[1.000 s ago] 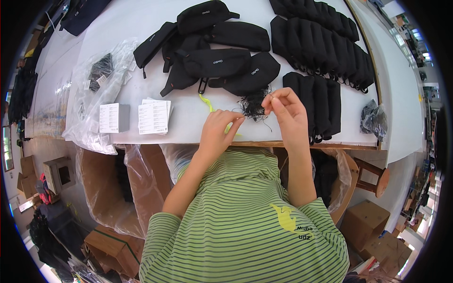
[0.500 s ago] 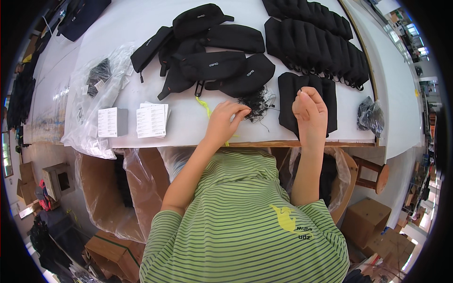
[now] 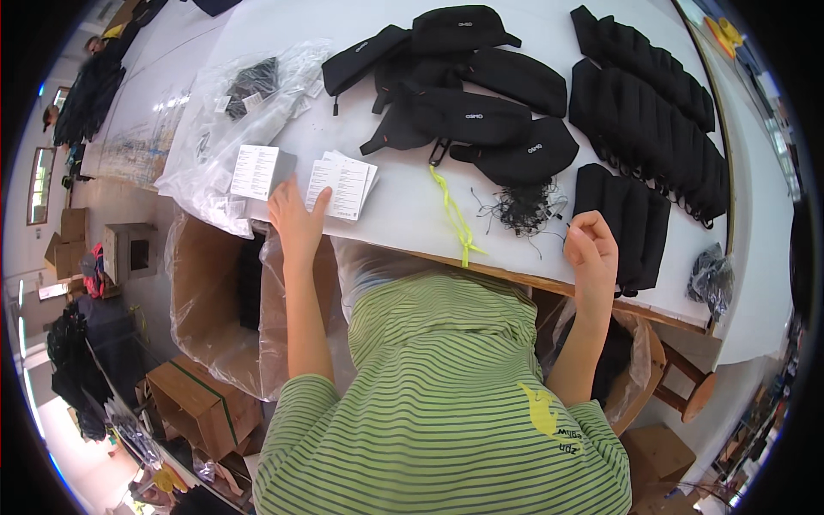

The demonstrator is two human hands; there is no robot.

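In the head view, a white table (image 3: 399, 215) is seen from above. The left hand (image 3: 298, 221) is held at the near edge, between two stacks of white printed cards. Its thumb is spread away from its fingers: the fingertips are set against the side of the left card stack (image 3: 255, 172), and the right card stack (image 3: 345, 184) is partly covered by the thumb tip. Whether either stack is gripped cannot be told.

The right hand (image 3: 592, 247) is raised near the front edge, its thumb and fingers drawn together. A small dark tip is shown at the fingertips, but what is pinched cannot be made out. Just to the left of this hand, a tangle of black strings (image 3: 522, 209) is seen on the table. A yellow-green ribbon (image 3: 452, 215) is stretched toward the table edge, well apart from both hands.

Beyond these, black pouches (image 3: 472, 118) are heaped loosely, while a group of black pouches (image 3: 633, 219) is lined up behind the right hand. At far left, a clear plastic bag (image 3: 193, 167) is spread beside the cards.
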